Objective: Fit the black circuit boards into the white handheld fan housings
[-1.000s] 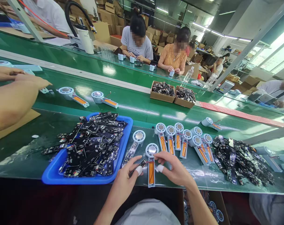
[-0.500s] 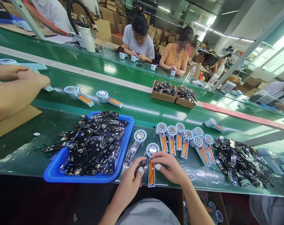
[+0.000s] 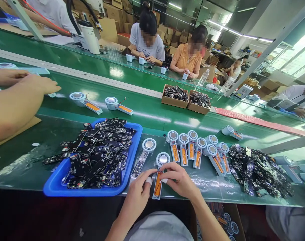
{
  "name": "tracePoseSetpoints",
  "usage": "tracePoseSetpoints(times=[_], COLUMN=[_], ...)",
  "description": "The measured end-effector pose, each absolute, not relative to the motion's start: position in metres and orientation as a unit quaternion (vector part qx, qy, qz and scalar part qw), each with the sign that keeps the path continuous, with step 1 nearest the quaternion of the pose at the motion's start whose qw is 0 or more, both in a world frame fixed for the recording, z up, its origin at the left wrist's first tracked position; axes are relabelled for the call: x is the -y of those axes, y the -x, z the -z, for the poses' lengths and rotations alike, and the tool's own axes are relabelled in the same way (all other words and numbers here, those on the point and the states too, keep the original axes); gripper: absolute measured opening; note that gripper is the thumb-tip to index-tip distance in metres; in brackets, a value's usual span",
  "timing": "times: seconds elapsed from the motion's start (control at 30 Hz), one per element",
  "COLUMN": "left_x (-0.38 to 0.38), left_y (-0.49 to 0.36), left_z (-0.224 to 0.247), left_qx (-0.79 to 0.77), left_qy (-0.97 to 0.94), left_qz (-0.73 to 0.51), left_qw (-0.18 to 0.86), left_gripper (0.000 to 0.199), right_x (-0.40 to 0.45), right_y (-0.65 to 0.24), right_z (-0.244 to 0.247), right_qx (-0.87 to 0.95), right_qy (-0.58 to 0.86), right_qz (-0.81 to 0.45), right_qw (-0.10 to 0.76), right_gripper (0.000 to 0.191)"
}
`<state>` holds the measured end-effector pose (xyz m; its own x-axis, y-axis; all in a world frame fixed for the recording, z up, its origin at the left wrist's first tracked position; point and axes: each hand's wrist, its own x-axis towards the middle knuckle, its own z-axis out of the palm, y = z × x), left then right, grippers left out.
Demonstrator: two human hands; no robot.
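Observation:
A light blue unit with a round head and an orange-filled handle lies at the table's front edge, its handle toward me. My left hand is at the left of the handle, thumb and index finger close together near its top; what they hold is too small to make out. From the right, my right hand pinches at the thin wires where head and handle meet. Both hands have white covers on fingertips. Just left lies another unit with a circuit board along its handle.
A blue tray heaped with black circuit boards stands left. Several units and a board pile lie right. Beyond are two board-filled boxes. Another person's arm reaches in at far left.
The dark board piece seen in my left hand no longer shows there. The unit's handle has swung slightly left at its lower end. The other person's hand at far left has shifted right.

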<state>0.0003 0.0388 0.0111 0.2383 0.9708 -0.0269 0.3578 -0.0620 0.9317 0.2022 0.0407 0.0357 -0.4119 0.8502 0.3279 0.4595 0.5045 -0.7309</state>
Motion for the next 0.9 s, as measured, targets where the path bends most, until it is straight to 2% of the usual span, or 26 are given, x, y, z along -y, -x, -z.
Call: tracePoseSetpoints(times=[0.27, 0.43, 0.57, 0.7, 0.8, 0.9], left_x=[-0.029, -0.026, -0.027, -0.024, -0.019, -0.014], left_y=[-0.005, -0.006, -0.005, -0.005, -0.008, -0.012], left_z=[-0.008, -0.007, -0.007, -0.004, 0.004, 0.011], left_qx=[-0.514, -0.557, -0.55, -0.545, -0.528, -0.509], left_qy=[-0.724, -0.611, -0.568, -0.634, -0.694, -0.723], left_qz=[-0.302, -0.351, -0.363, -0.387, -0.409, -0.422], left_qw=[0.348, 0.439, 0.494, 0.389, 0.267, 0.2], left_gripper=[0.048, 0.044, 0.037, 0.032, 0.033, 0.035], right_x=[-0.043, -0.04, -0.037, -0.036, -0.037, -0.037], right_y=[-0.183, -0.172, -0.167, -0.161, -0.156, -0.154], right_z=[-0.03, -0.028, -0.029, -0.033, -0.033, -0.032], right_qx=[0.744, 0.735, 0.784, 0.806, 0.793, 0.788], right_qy=[0.459, 0.521, 0.535, 0.533, 0.55, 0.555], right_qz=[-0.262, -0.206, -0.082, -0.022, -0.02, -0.022], right_qw=[0.409, 0.381, 0.304, 0.256, 0.26, 0.266], right_gripper=[0.017, 0.02, 0.023, 0.022, 0.02, 0.019])
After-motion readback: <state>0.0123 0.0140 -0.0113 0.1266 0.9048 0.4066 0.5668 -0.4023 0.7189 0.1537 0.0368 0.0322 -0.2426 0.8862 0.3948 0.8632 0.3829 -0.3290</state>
